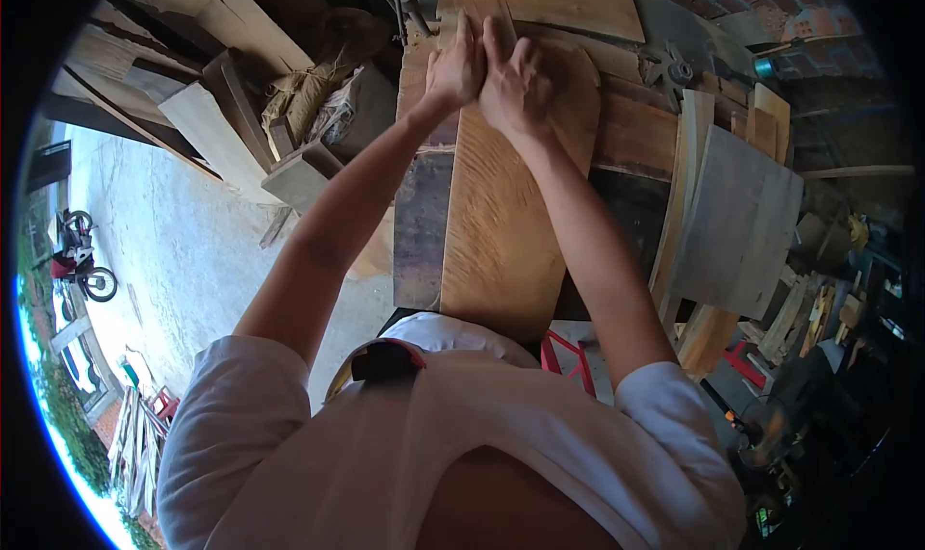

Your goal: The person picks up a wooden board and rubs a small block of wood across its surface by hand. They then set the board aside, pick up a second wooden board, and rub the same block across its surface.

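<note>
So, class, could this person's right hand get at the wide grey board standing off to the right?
Probably yes: nothing visible covers the broad face of the wide grey board, though the right hand would first have to leave the long wooden board.

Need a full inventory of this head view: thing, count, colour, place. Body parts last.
workbench: 1, dark and brown, centre
figured board: 1, golden brown, on workbench
far board: 1, yellow-brown, top centre
grey board: 1, grey, right of workbench
wood pieces: many, brown and pale, upper left
motorcycle: 1, red and black, far left
brick wall: 1, reddish, top right
shirt: 1, white, bottom
left hand: 1, bare, figured board's far end
right hand: 1, bare, beside left hand
</note>
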Demonstrator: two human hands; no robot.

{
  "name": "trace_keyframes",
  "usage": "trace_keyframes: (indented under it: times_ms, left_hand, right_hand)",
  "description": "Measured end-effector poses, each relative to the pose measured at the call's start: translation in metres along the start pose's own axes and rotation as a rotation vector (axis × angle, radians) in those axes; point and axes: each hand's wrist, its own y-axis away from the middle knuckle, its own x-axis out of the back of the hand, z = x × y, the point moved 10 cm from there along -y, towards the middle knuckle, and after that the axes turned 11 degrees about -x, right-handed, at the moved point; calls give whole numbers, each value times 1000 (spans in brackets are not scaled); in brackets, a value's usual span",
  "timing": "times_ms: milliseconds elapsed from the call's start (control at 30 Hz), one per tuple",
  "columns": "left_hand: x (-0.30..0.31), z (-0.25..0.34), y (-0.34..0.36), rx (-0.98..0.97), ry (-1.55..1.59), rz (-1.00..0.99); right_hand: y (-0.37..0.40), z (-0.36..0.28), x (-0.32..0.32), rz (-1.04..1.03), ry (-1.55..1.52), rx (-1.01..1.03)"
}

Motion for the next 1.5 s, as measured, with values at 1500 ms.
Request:
trace_keyframes:
  times_ms: [1500]
  left_hand:
    - [-69,117,96,-239,-119,26]
  right_hand:
    - [127,87,45,-107,-51,-205]
